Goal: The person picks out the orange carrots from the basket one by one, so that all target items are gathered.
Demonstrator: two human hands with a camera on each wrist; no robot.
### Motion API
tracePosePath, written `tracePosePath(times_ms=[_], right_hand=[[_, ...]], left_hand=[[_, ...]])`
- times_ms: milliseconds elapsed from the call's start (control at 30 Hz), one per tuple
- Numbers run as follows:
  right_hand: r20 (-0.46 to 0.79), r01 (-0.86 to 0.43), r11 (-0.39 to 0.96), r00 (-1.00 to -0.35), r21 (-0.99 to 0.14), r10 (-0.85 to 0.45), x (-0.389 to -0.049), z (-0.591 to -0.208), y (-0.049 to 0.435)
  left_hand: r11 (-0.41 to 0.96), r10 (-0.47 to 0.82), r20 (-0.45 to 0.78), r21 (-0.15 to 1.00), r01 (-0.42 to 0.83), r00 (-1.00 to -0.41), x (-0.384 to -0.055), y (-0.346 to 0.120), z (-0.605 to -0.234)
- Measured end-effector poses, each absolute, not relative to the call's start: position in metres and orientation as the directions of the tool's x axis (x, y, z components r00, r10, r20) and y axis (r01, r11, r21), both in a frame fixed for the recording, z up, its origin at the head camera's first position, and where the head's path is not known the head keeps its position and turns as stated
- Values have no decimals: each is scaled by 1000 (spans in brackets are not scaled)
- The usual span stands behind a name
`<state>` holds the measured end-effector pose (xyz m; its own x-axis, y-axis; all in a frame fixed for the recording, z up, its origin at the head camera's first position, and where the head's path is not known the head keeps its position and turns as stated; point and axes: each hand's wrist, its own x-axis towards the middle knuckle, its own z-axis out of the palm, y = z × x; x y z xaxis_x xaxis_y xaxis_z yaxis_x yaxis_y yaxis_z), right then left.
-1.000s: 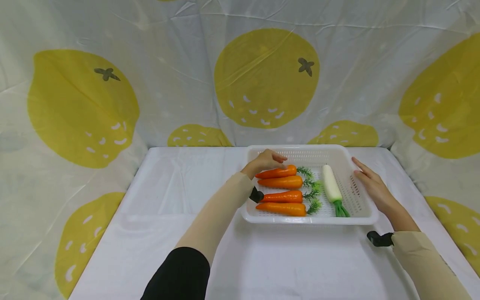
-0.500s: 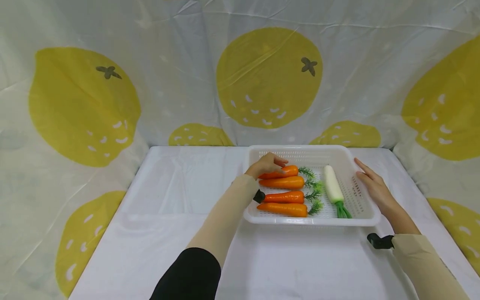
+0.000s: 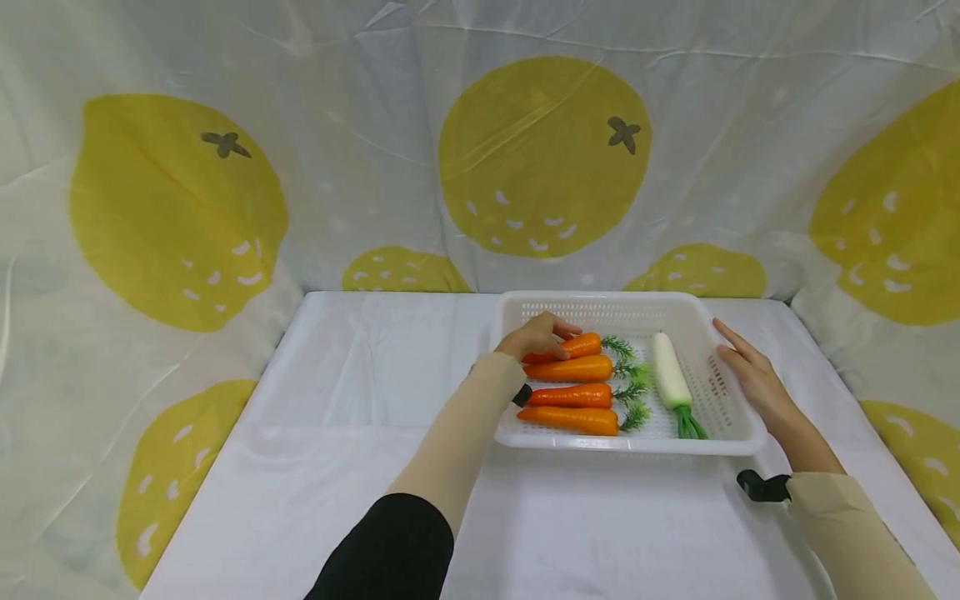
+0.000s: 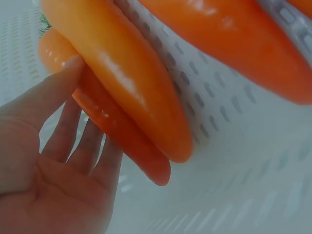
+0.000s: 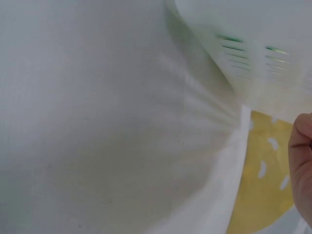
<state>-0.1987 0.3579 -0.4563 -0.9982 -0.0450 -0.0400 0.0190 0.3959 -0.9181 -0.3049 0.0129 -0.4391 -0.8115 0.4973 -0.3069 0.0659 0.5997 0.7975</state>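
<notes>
My left hand (image 3: 538, 335) reaches into a white perforated plastic basket (image 3: 630, 446) and pinches the farthest orange carrot (image 3: 585, 343). In the left wrist view, the thumb lies on one side of that carrot (image 4: 124, 129) and the fingers on its other side. A second carrot (image 3: 573, 368) lies right against it, with two more, (image 3: 573, 395) the redder, nearer the front. Green fronds (image 3: 633, 379) point right. Against the outside of the basket's right wall rests my right hand (image 3: 757, 379), fingers extended; the right wrist view catches only part of this hand (image 5: 301, 161).
A white radish (image 3: 670, 371) with green stalks lies in the basket's right part. The basket stands on a white cloth-covered table (image 3: 600, 517), close to a lemon-print curtain (image 3: 360, 167) behind. The curtain also hangs at both sides.
My left hand has moved slightly right and down, from above the farthest carrot to a pinch on it. The right hand stays at the basket's side. The head view has shifted slightly.
</notes>
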Motion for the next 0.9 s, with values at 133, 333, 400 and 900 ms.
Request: tracePosePath(times_ms=[133, 333, 400, 900], right_hand=[[-34, 11, 387, -998, -922, -52, -196, -455, 358], [-20, -6, 344, -997, -939, -71, -196, -455, 358], [-24, -3, 335, -997, -942, -76, -196, -455, 359], [-40, 10, 388, -997, -922, -67, -198, -455, 359]], left_hand=[[592, 535, -301, 800, 96, -790, -304, 13, -438], [553, 550, -309, 831, 61, -776, -306, 10, -438], [540, 559, -309, 840, 56, -770, -307, 9, -437], [458, 738, -188, 845, 277, -648, -303, 14, -396]])
